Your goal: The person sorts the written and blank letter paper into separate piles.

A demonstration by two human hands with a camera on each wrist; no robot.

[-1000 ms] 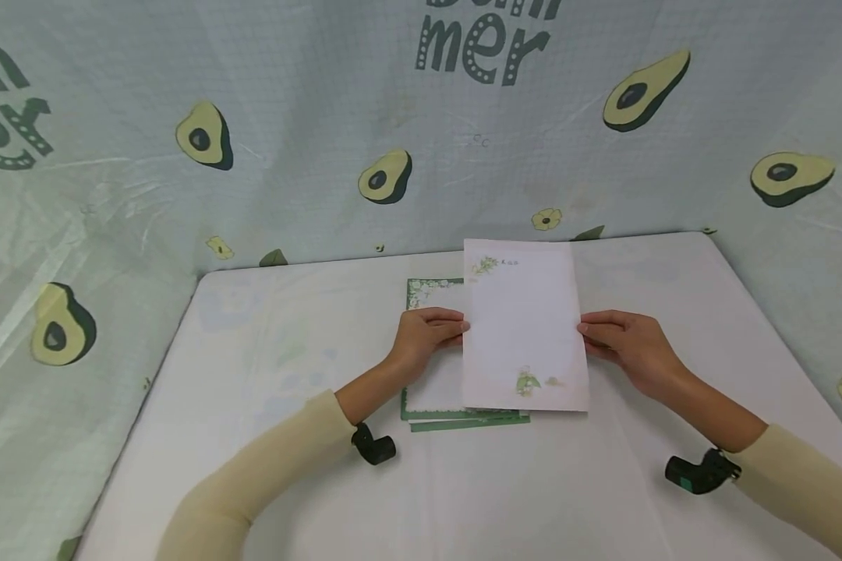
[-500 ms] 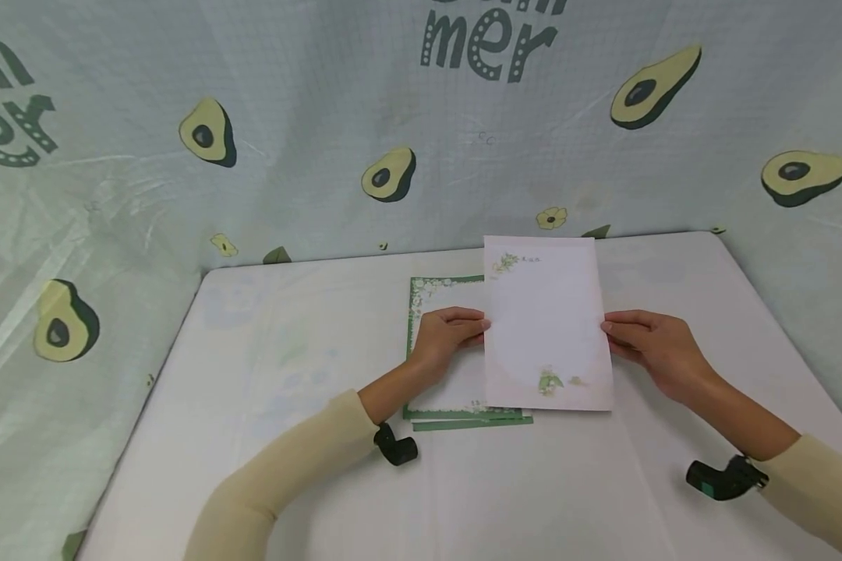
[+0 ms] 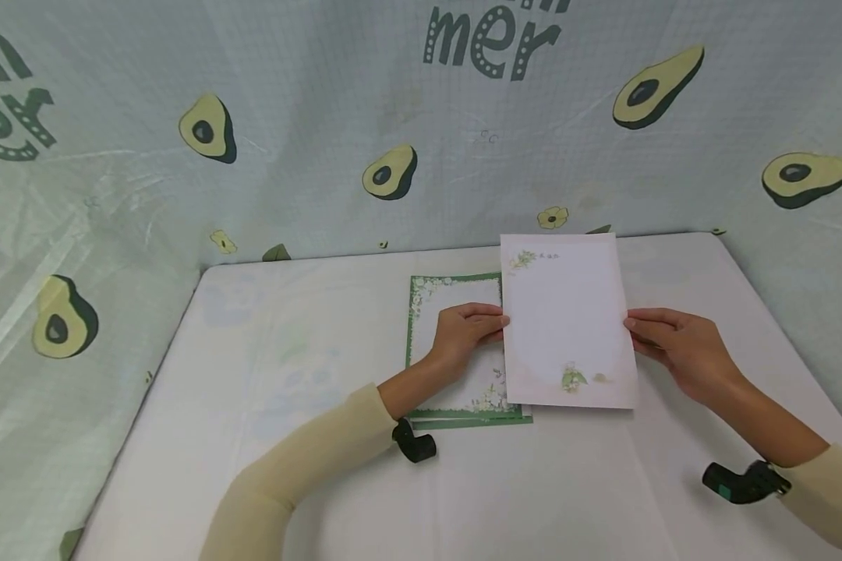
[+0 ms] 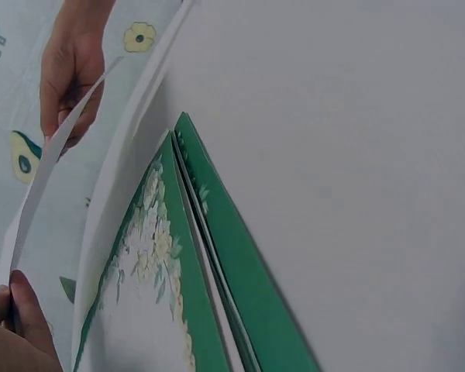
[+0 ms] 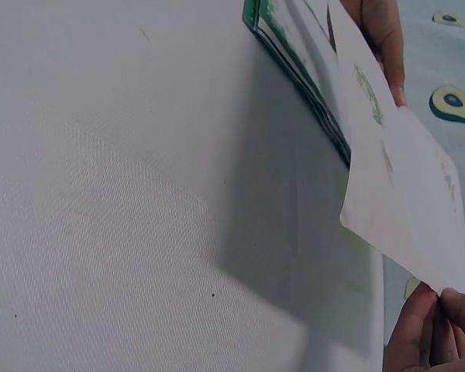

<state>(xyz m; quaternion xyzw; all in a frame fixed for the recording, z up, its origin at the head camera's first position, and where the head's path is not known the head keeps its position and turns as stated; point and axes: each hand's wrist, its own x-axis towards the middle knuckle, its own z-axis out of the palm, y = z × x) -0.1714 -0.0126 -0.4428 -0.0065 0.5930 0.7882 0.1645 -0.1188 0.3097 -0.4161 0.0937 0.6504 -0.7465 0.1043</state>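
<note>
A pale pink sheet of paper (image 3: 568,319) with small green floral prints is held up above the table, slightly bowed in the left wrist view. My left hand (image 3: 466,336) pinches its left edge between thumb and fingers. At the opposite edge, my right hand (image 3: 684,347) pinches it the same way. Beneath and to the left lies a stack of green-bordered floral sheets (image 3: 463,393), partly covered by the raised paper and my left hand. Several layers of that stack (image 4: 217,271) show along its edge in the left wrist view, a little fanned.
The sheets lie on a white-covered table (image 3: 309,327). Behind it hangs a pale curtain (image 3: 288,117) printed with avocados and lettering. Black wrist cameras are strapped at the left sleeve (image 3: 414,442) and the right sleeve (image 3: 744,481).
Both hands have carried the pink sheet to the right, uncovering more of the green-bordered stack. The grip of each hand looks the same.
</note>
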